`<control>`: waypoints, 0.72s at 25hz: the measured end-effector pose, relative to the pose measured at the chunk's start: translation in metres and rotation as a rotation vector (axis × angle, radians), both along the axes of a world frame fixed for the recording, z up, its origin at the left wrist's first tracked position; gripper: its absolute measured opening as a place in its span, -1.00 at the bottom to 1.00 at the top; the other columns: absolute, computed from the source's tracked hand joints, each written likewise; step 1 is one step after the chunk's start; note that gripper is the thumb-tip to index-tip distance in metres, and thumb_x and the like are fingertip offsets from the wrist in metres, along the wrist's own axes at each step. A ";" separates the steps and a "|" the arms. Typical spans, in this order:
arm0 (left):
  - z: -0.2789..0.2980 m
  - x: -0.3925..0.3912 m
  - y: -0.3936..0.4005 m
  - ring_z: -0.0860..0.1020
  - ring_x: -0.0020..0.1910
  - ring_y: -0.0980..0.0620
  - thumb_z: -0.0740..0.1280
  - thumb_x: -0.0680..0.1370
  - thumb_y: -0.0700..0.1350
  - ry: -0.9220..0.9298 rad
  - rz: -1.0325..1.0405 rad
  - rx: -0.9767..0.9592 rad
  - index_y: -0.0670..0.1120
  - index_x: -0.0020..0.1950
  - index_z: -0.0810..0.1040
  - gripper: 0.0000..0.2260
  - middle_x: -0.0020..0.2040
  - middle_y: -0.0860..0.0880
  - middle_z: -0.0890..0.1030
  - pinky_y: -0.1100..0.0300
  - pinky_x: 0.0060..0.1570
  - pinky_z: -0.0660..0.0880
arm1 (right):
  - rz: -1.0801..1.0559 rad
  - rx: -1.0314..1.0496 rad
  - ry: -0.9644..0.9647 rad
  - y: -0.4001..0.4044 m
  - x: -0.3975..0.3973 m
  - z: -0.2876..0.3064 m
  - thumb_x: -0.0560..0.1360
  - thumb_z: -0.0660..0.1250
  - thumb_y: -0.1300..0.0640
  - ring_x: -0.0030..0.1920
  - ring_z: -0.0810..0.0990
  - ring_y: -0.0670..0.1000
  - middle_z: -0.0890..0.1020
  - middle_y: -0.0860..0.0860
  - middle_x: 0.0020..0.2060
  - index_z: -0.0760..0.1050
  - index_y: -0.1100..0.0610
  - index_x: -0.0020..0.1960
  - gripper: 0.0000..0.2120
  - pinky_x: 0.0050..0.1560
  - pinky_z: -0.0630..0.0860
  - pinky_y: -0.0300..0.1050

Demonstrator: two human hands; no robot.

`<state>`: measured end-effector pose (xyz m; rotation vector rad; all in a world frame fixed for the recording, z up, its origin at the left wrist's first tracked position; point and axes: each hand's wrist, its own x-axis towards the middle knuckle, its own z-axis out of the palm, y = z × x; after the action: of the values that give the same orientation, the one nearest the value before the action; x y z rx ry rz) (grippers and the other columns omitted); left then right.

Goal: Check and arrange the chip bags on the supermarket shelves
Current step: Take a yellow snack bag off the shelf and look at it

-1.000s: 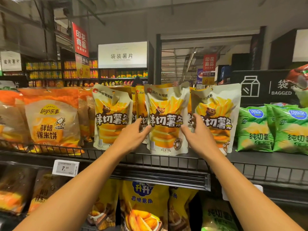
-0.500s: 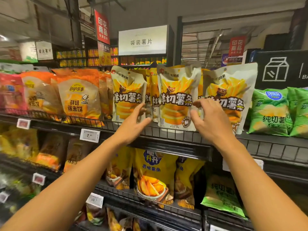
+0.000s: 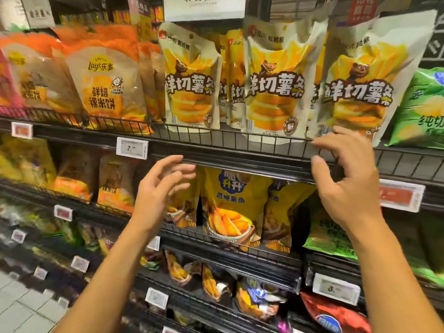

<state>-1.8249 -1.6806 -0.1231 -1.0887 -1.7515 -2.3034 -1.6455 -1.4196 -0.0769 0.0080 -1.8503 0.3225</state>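
Chip bags with a bear and yellow fries (image 3: 274,85) stand upright in a row behind the top shelf's wire rail (image 3: 240,138). Below the rail we see both hands bare: the left hand (image 3: 158,191) with fingers spread, the right hand (image 3: 348,179) loosely curled, holding nothing.

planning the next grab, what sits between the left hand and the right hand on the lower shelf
In the head view, a dark yellow wedge-chip bag stands between the left hand and the right hand, behind the black shelf rail.
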 end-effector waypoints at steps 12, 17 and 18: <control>-0.114 -0.073 0.008 0.66 0.05 0.03 0.27 0.61 -0.23 -0.459 -0.093 -0.193 -0.10 0.17 0.57 -0.83 0.10 -0.13 0.68 0.23 -0.04 0.58 | 0.005 -0.943 -0.301 -0.050 -0.063 -0.148 0.60 0.34 0.22 -0.11 0.59 -0.37 0.63 -0.13 -0.04 0.53 0.07 0.13 -0.87 -0.18 0.43 -0.57; -0.105 -0.073 0.033 0.34 0.36 0.13 0.33 0.59 -0.05 -0.229 -0.044 -0.560 0.00 0.48 0.29 -0.53 0.38 0.13 0.36 0.21 0.27 0.27 | -0.119 -1.080 -0.289 -0.059 -0.098 -0.134 0.55 0.39 0.08 -0.19 0.56 -0.26 0.55 -0.09 -0.11 0.39 -0.05 -0.11 -0.83 -0.33 0.43 -0.33; -0.101 -0.072 0.035 0.29 0.37 0.15 0.33 0.59 -0.01 -0.217 -0.035 -0.574 -0.01 0.54 0.20 -0.44 0.37 0.15 0.29 0.21 0.27 0.23 | -0.140 -1.106 -0.317 -0.060 -0.101 -0.132 0.54 0.40 0.03 -0.16 0.53 -0.21 0.53 -0.07 -0.09 0.35 -0.04 -0.11 -0.79 -0.31 0.40 -0.25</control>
<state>-1.8974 -1.6458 -0.2241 -0.9491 -2.5987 -2.0460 -1.7461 -1.4797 -0.2085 -0.9652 -1.7352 1.2558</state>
